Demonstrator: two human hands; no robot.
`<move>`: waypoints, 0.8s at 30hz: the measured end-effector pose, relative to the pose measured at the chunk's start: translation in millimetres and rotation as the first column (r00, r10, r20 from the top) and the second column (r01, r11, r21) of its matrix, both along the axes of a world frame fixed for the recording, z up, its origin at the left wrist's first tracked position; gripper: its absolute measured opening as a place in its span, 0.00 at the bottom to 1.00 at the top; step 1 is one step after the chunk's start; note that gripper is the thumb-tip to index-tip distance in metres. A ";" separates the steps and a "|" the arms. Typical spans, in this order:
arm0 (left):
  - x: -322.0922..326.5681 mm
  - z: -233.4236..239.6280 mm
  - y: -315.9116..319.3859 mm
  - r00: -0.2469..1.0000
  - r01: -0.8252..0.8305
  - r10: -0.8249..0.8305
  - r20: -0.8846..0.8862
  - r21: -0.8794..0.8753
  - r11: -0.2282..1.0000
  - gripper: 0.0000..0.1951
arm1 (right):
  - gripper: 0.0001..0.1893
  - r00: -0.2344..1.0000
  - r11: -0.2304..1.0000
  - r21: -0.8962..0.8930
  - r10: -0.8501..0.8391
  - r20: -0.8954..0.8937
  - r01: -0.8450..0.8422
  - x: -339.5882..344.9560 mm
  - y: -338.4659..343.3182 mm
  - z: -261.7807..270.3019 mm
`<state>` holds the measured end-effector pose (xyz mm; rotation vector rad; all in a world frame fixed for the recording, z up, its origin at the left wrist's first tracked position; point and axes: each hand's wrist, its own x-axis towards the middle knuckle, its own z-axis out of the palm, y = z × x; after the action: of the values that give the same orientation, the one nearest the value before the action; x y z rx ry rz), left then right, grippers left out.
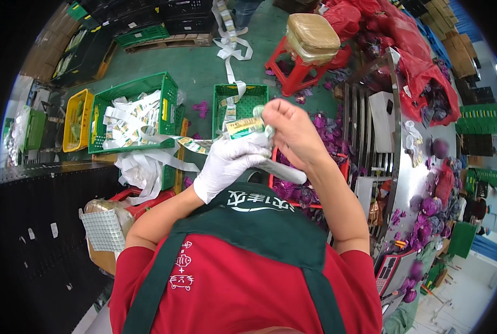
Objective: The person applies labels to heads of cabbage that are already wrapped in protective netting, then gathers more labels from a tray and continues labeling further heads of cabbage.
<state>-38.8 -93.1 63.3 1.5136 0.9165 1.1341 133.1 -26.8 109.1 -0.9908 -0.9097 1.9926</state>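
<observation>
My left hand (231, 160), in a white glove, grips a printed label strip (194, 145) just in front of the apron. A gold-and-green label (245, 127) faces up above its fingers. A pale flat band (284, 172) sticks out below the glove toward the right. My bare right hand (288, 129) has thumb and forefinger together at a small pale green rounded piece (257, 110); whether it is part of a label, I cannot tell. From the left, the strip runs out of a green crate (167, 108) heaped with label strips (133, 119). Another length hangs into a smaller green crate (248, 100).
A red stool (290, 79) with a wrapped pad stands ahead. Purple cabbage leaves (323, 133) litter the floor and a red crate (345, 167) at right. Red cabbages (429, 205) and a scale (392, 271) lie on the metal table (415, 171). A yellow crate (76, 129) is at left.
</observation>
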 end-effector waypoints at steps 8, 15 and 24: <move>3.9 -22.5 -21.5 0.937 -0.080 0.071 -0.343 -0.012 0.997 0.08 | 0.06 0.981 0.981 0.072 -0.184 0.063 0.180 28.4 26.5 -2.0; 1.4 -15.7 -9.3 0.933 0.154 -0.139 -0.331 0.021 0.988 0.07 | 0.06 0.982 0.998 0.021 0.054 0.179 -0.059 4.2 -13.9 -3.5; 3.6 -10.7 -7.1 0.957 0.141 -0.150 -0.248 -0.052 0.989 0.11 | 0.05 0.983 0.998 0.069 -0.013 0.185 0.000 0.9 -6.5 -4.3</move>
<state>-35.2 -100.2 52.6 1.6934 0.9704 0.8292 134.1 -33.3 104.8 -1.1530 -1.0673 1.8730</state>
